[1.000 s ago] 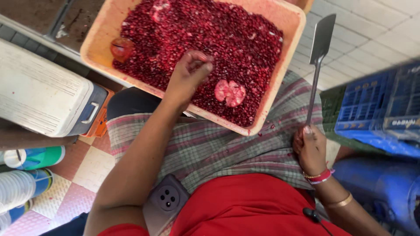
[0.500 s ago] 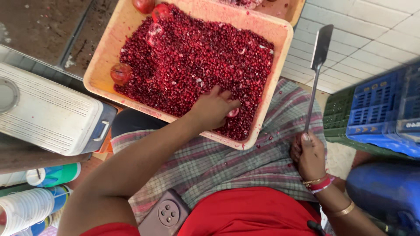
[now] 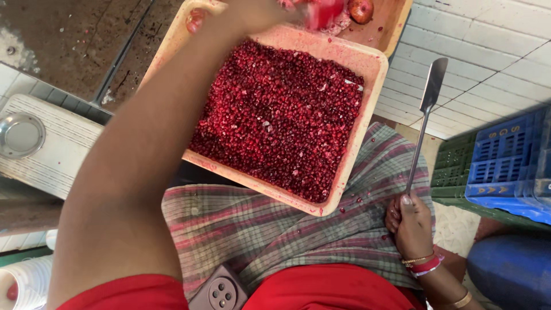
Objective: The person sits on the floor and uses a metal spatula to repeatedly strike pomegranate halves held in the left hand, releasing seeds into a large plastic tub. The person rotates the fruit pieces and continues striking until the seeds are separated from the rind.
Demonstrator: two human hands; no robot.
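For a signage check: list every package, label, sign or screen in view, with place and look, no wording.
Blue slatted plastic crate: right edge, raised yellow markings on its side.
Green slatted plastic crate: beside and partly under the blue one, unmarked as far as shows.
No screens, signs or paper labels show.

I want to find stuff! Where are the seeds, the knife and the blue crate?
seeds (image 3: 281,120), head view, middle of the red heap in the tray
knife (image 3: 433,83), head view, flat metal blade
blue crate (image 3: 511,161), head view, slotted side wall
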